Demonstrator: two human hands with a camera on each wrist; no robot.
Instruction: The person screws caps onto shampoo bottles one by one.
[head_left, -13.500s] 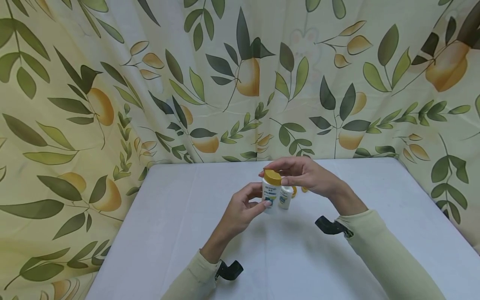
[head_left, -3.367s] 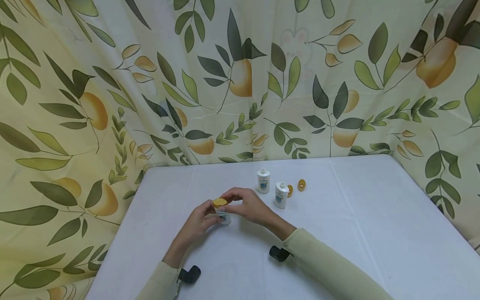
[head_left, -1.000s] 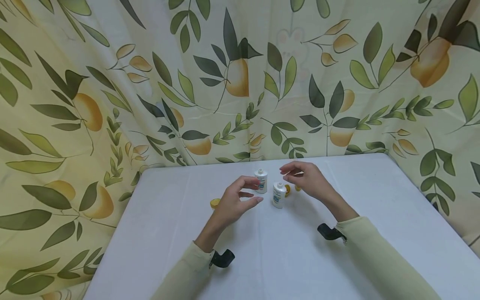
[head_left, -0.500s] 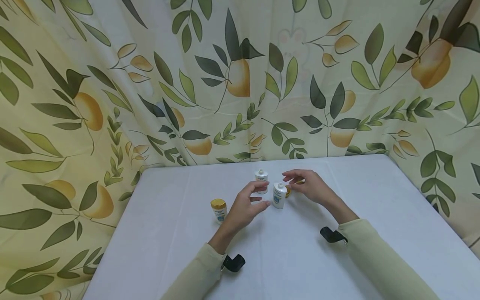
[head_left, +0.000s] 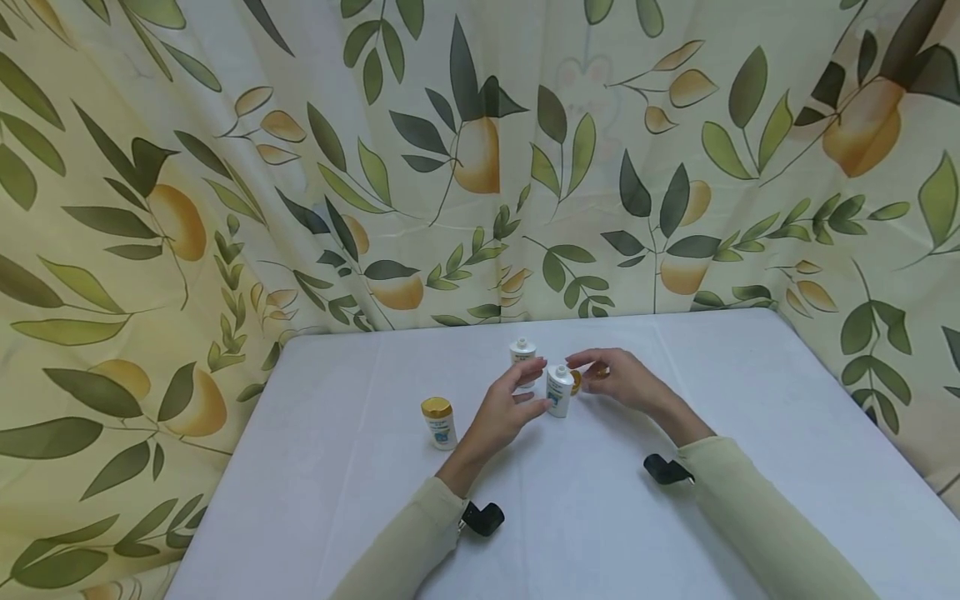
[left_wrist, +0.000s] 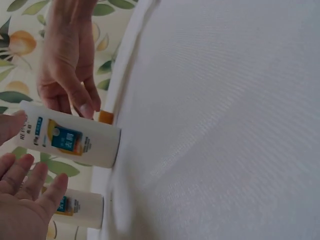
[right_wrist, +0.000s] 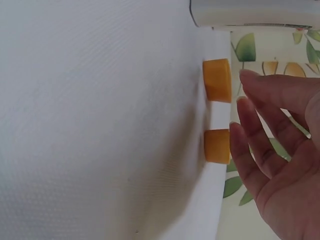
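Note:
An uncapped white bottle (head_left: 558,393) with a printed label stands upright between the hands. My left hand (head_left: 504,410) reaches around its left side, thumb and fingers spread with the bottle between them in the left wrist view. Just right of that bottle, my right hand (head_left: 626,382) hovers with slightly bent fingers, holding nothing. Its fingertips are close to two yellow-orange caps, a nearer one (right_wrist: 217,81) and another (right_wrist: 216,146), both on the table. Behind my left fingers is a second uncapped bottle (head_left: 522,352), partly hidden. A third bottle (head_left: 439,427), wearing its yellow cap, stands left of my left hand.
All the bottles stand on a table with a white cloth (head_left: 345,467). A curtain (head_left: 300,208) printed with leaves and fruit hangs behind the table's far edge. A dark wrist camera (head_left: 483,518) sits on the left sleeve, another (head_left: 666,469) on the right.
Earlier both hands were on a yellow-capped bottle; it now stands released at left. Over the last second my left hand moved right to the uncapped bottle, while my right hand lowered toward the caps.

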